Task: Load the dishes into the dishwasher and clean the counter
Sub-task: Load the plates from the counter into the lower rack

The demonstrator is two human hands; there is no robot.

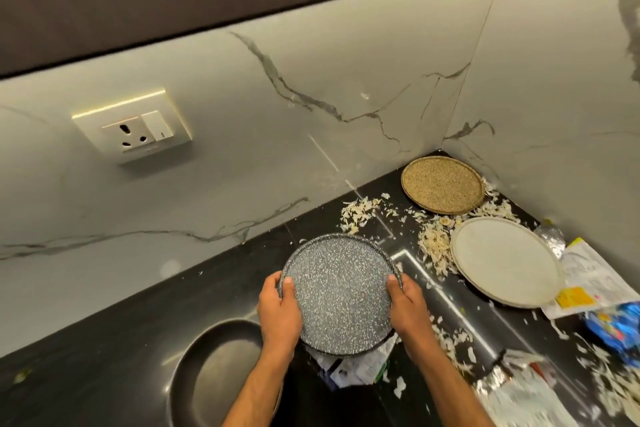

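Both hands grip the speckled grey plate (341, 293) I see tilted above the black counter (104, 367): left hand (278, 314) on its left rim, right hand (408, 308) on its right, thumbs on top. Beyond the plate, a tan plate (442, 185) and a white plate (505, 262) look empty, with pale shavings (434, 244) between them. A dark pan (207, 374) sits beside its left edge, wrappers (353, 369) beneath it.

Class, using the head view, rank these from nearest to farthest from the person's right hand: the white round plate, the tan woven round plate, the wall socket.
From the right hand:
1. White round plate, on the counter to its right.
2. Tan woven round plate, in the back corner.
3. Wall socket, on the backsplash, far left.
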